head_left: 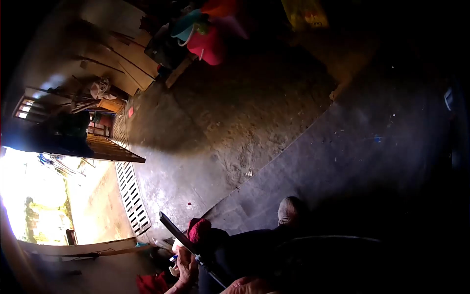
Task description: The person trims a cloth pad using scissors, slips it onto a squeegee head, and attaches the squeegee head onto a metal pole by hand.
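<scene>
At the bottom edge, my right hand [247, 285] is partly cut off, with its fingers curled at the lower end of a long dark bar-shaped tool [177, 231]. The tool slants up to the left, wide at its far end and thinner lower down. My left hand [186, 267] is just left of the tool's lower part, fingers bent; the tool partly covers it and I cannot make out what it holds. Small white and blue items [174, 258] show beside its fingers. Above it is a dark red textured thing [199, 230] against my dark trouser leg [249, 245].
A light-coloured shoe [288, 210] stands on the concrete floor [303, 166]. A slotted drain cover [130, 193] runs along the bright doorway [93, 201]. Pink [210, 48] and teal [186, 25] buckets and a yellow bag [306, 14] are at the top. Red cloth [152, 283] lies lower left.
</scene>
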Demonstrator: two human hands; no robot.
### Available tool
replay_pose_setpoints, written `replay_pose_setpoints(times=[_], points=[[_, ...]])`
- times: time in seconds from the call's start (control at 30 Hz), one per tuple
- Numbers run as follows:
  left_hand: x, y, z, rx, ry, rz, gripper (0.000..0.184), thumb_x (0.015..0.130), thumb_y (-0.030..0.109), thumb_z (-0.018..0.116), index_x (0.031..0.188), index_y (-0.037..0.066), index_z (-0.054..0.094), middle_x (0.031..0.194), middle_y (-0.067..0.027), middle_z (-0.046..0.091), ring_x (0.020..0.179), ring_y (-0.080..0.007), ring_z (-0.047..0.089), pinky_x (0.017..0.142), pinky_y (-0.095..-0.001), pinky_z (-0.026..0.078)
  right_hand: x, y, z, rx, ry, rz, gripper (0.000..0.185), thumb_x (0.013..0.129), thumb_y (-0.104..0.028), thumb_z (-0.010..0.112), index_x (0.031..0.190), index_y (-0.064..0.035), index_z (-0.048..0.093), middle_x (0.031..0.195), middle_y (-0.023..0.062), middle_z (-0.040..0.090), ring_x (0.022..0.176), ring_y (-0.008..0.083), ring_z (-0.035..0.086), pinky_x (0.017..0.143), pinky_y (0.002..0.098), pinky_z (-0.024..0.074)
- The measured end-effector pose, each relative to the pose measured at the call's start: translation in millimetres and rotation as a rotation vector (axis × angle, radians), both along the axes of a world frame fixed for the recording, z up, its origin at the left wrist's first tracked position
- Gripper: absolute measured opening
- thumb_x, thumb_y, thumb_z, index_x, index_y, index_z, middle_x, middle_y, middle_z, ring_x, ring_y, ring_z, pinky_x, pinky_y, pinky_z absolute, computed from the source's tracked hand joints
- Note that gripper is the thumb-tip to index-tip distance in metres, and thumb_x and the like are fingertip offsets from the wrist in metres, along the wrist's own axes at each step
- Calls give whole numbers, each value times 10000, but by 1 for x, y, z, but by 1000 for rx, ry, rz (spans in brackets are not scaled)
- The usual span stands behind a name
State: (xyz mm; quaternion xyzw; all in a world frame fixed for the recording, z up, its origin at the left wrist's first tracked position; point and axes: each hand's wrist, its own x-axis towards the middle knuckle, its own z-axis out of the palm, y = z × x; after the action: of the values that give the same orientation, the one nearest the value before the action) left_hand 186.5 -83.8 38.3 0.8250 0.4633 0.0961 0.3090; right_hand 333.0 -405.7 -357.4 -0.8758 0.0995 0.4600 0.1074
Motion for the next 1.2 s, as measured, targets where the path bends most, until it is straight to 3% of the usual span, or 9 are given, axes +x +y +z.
replay_pose_setpoints(times=[0.2,0.3,0.33,0.5,0.67,0.8,0.9,1.07,1.2], points=[[38,-15,42,178,60,-104,106,812,54,530,892,-1,489,693,-119,547,620,-208,541,587,-331,452,13,-7,35,99,-79,28,470,889,-499,489,1095,-81,551,939,103,599,825,281,573,720,438,443],[18,-4,38,44,-13,-45,120,794,80,574,842,-9,509,696,-87,579,645,-139,544,603,-300,459,15,-22,68,166,-131,65,482,889,-505,487,1111,-82,546,955,105,601,841,287,575,733,443,444],[3,-2,26,-309,-302,131,151,780,112,598,800,-12,513,653,-64,564,604,-116,527,568,-277,450,12,-33,90,190,-147,90,486,889,-508,487,1116,-82,545,961,105,602,846,289,576,737,445,445],[-15,-3,23,-299,-369,234,221,786,132,611,691,18,447,586,-34,522,539,-98,494,488,-260,411,22,-27,177,338,-231,185,508,889,-518,484,1143,-82,537,989,108,604,872,300,579,759,454,447],[-26,0,5,-245,-541,200,238,774,108,609,659,35,413,590,2,425,561,-81,402,487,-260,352,39,27,323,962,-485,251,451,885,-460,514,1152,-96,512,822,90,591,694,230,585,626,414,466],[-28,5,-6,-91,-438,194,163,801,135,623,773,-10,553,627,-46,573,612,-100,522,566,-275,450,30,55,394,1153,185,-181,415,910,-385,545,1150,-53,481,728,24,503,450,82,443,421,241,407],[-22,0,24,-289,-531,202,169,901,166,599,851,7,577,691,-27,590,643,-85,528,584,-260,448,-3,83,487,1360,378,-71,646,834,-546,581,1174,-12,453,731,9,490,485,76,456,433,222,419],[-27,5,-6,-604,-651,504,353,893,327,611,1081,34,550,956,-20,585,797,-121,574,603,-256,468,-5,92,511,1216,648,33,703,811,-593,569,1200,-23,435,748,10,495,503,59,448,436,206,401],[-51,35,-22,-907,-354,397,619,905,580,442,1150,29,584,1064,-75,594,1070,-214,527,901,-414,400,-24,109,509,1171,652,82,686,830,-598,533,1207,-34,429,747,12,482,508,52,432,438,202,393]])
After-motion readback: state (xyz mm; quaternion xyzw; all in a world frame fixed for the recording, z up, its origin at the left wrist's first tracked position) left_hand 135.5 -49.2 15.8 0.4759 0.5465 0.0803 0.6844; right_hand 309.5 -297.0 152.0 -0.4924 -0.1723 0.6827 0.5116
